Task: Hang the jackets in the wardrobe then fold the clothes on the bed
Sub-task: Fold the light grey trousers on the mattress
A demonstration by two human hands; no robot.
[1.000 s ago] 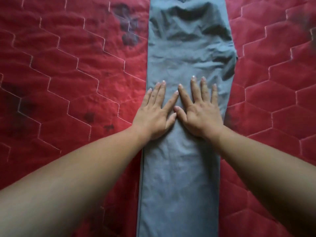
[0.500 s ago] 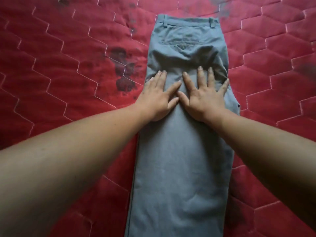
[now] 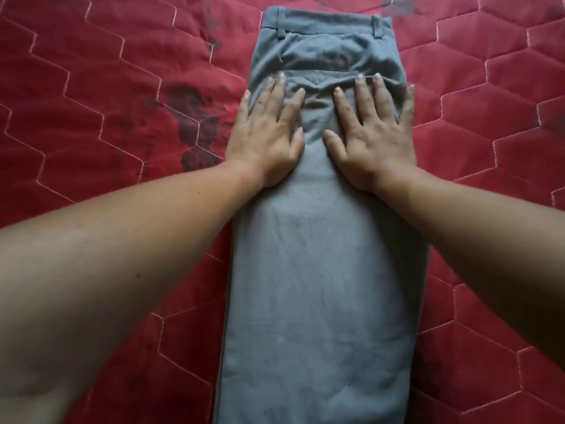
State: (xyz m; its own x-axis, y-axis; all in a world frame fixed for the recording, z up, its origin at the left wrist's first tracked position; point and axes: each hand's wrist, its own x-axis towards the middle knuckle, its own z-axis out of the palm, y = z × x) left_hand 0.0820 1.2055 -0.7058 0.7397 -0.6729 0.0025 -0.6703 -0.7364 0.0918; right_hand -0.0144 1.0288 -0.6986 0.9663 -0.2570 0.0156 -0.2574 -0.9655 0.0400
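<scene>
Both hands have slid further up the grey trousers (image 3: 318, 286) toward the waistband (image 3: 327, 21) since half a second ago, and their thumbs, then almost touching, now lie apart; the left hand (image 3: 266, 139) lies flat, fingers straight and slightly spread, palm pressing the cloth at its left edge and gripping nothing; the right hand (image 3: 374, 142) is likewise flat and spread, its little finger along the right edge, holding nothing; the longest fingertips of both reach the back pocket seam (image 3: 321, 74); the trousers lie folded lengthwise, running from the near edge of view up to the waistband at the far end, where two belt loops (image 3: 281, 24) show; they rest on a red quilted bedcover (image 3: 91, 102) stitched in pale hexagon lines, which fills the whole view around them; dark blotches (image 3: 195, 117) mark the cover just left of the left hand, and a fainter smudge (image 3: 397, 4) sits beside the waistband's right corner.
</scene>
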